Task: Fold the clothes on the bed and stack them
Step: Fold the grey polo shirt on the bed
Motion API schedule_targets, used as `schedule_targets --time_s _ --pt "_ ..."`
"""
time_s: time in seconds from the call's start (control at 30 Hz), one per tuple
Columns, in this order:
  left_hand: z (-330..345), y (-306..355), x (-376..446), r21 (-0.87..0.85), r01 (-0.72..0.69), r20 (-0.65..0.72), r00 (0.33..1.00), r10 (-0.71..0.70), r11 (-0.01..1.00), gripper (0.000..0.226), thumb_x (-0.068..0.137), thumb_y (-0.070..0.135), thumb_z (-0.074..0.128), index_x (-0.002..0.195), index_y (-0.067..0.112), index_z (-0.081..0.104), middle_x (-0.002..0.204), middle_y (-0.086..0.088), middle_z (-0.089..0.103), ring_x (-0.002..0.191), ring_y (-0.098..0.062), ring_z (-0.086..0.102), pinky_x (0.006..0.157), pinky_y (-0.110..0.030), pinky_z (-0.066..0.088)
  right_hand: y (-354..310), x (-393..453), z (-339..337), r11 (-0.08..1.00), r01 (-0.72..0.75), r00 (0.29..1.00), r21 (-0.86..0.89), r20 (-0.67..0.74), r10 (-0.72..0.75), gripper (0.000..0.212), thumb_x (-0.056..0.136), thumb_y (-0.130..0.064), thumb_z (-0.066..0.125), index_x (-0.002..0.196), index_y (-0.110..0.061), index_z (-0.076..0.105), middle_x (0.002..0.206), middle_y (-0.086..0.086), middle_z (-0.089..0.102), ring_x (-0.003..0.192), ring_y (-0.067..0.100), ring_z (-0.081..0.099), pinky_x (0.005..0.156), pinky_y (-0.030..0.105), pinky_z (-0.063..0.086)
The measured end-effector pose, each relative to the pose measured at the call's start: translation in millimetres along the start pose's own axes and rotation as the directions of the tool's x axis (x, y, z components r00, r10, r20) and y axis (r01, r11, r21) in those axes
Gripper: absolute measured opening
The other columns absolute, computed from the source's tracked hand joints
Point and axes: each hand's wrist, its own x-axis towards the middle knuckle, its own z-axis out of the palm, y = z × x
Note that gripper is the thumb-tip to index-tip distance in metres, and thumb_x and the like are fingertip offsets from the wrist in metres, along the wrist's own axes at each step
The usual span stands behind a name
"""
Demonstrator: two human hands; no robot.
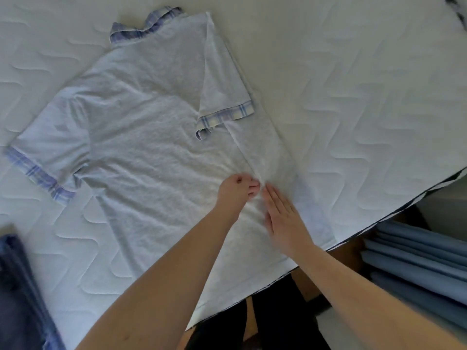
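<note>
A pale blue-grey polo shirt (pixel 141 127) with plaid collar and cuffs lies flat on the white quilted mattress (pixel 353 84), collar at the far end. Its right side and sleeve are folded inward over the body. My left hand (pixel 237 190) has curled fingers that pinch the edge of that folded flap near the shirt's lower half. My right hand (pixel 283 218) lies flat with straight fingers on the folded flap just beside it, pressing the cloth down.
Dark blue denim (pixel 17 294) lies at the mattress's near left corner. The bed's edge runs diagonally at the lower right, and beyond it sits a stack of folded blue fabric (pixel 414 269). My dark-clad legs show below the edge.
</note>
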Motion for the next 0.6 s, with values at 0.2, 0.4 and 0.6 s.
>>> schedule_targets --time_s 0.2,0.4,0.6 --pt "26.7 -18.1 -18.1 0.087 0.078 0.087 0.993 -0.085 0.993 0.014 0.098 0.015 0.057 0.089 0.010 0.067 0.080 -0.002 0.073 0.071 -0.011 0.070 0.062 -0.020 0.052 2.9 -61.7 -1.1 0.989 -0.075 0.997 0.129 0.026 0.072 0.057 0.098 -0.010 0.042 0.153 -0.013 0.024 0.158 0.001 0.026 0.146 0.015 0.024 0.119 0.030 0.020" --pt "63.1 -51.8 -38.0 0.268 0.122 0.143 0.976 -0.165 0.956 0.007 0.090 0.008 0.068 0.094 0.003 0.064 0.079 -0.008 0.068 0.054 -0.007 0.063 0.053 -0.017 0.055 41.0 -103.1 -5.4 0.873 -0.406 0.841 0.269 -0.264 0.473 0.059 0.084 0.005 0.052 0.140 -0.014 0.046 0.143 0.004 0.043 0.128 0.023 0.040 0.107 0.039 0.032" --pt "65.5 -85.7 -50.3 0.332 0.095 -0.005 0.995 -0.099 0.938 0.010 0.096 0.021 0.058 0.094 0.013 0.063 0.093 -0.011 0.070 0.081 -0.025 0.070 0.077 -0.041 0.061 71.8 -114.9 -5.9 0.855 -0.416 0.868 0.309 -0.145 0.475 0.061 0.087 -0.002 0.057 0.144 -0.017 0.039 0.142 0.002 0.042 0.129 0.021 0.037 0.106 0.036 0.034"
